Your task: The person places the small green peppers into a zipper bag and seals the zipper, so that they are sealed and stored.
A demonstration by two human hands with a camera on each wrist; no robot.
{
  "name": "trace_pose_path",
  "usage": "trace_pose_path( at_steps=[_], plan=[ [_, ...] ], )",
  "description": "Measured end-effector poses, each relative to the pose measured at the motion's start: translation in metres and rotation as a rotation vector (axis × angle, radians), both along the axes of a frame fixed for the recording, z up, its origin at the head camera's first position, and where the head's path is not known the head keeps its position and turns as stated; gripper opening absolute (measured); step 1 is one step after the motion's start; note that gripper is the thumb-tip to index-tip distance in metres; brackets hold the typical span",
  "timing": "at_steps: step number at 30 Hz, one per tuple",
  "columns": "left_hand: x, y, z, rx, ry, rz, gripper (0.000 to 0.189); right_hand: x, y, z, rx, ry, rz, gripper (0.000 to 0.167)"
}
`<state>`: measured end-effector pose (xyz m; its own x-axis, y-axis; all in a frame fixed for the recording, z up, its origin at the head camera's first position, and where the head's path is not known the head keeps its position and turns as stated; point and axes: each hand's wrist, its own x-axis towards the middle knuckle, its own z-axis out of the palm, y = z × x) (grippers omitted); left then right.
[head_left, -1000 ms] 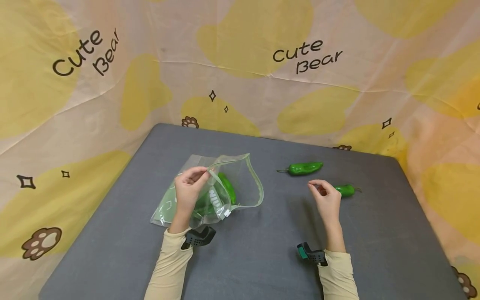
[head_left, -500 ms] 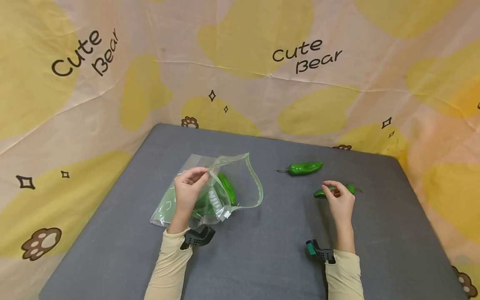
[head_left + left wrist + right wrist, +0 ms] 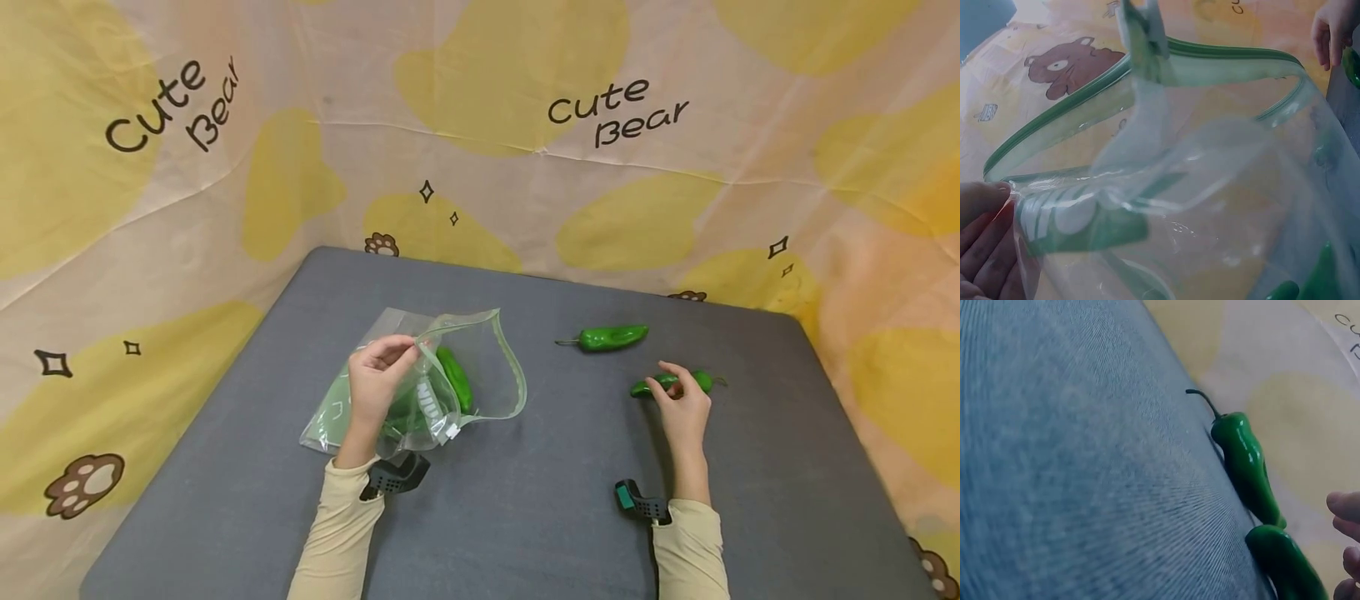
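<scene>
My left hand pinches the rim of a clear zip bag with a green slider edge, its mouth spread wide. Inside it a green pepper shows, along with more green low down that is partly hidden. In the left wrist view the bag's zip strip arches above the pinching fingers. My right hand hovers over a second green pepper, thumb and fingers parted. The right wrist view has the fingertips apart from this nearer pepper. A third pepper lies farther back.
A grey cloth-covered table carries everything. Printed fabric walls rise behind it and along both sides. Black wrist cameras sit on both forearms.
My right hand has moved right, from left of the nearer pepper to over it, and its thumb and fingers have spread. The left hand and bag stay nearly still.
</scene>
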<state>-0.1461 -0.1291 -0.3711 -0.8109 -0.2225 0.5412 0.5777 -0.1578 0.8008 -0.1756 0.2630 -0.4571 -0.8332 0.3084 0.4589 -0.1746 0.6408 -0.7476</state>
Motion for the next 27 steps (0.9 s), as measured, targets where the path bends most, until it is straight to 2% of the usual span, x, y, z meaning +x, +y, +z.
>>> trace_pose_path(
  at_steps=[8, 15, 19, 27],
  plan=[
    [-0.001, 0.0, -0.001, 0.008, 0.011, -0.017, 0.027, -0.002, 0.005, -0.01, 0.033, -0.024, -0.013, 0.032],
    [-0.001, 0.0, -0.003, 0.002, 0.02, -0.019, 0.027, -0.002, 0.01, -0.022, 0.088, -0.119, 0.04, 0.047],
    [-0.001, 0.0, -0.004, -0.005, 0.023, -0.014, 0.027, -0.001, 0.012, -0.024, 0.122, -0.125, 0.052, 0.044],
    [-0.002, 0.0, -0.003, -0.008, 0.026, -0.015, 0.023, -0.003, 0.013, -0.029, 0.237, -0.109, 0.004, 0.038]
  ],
)
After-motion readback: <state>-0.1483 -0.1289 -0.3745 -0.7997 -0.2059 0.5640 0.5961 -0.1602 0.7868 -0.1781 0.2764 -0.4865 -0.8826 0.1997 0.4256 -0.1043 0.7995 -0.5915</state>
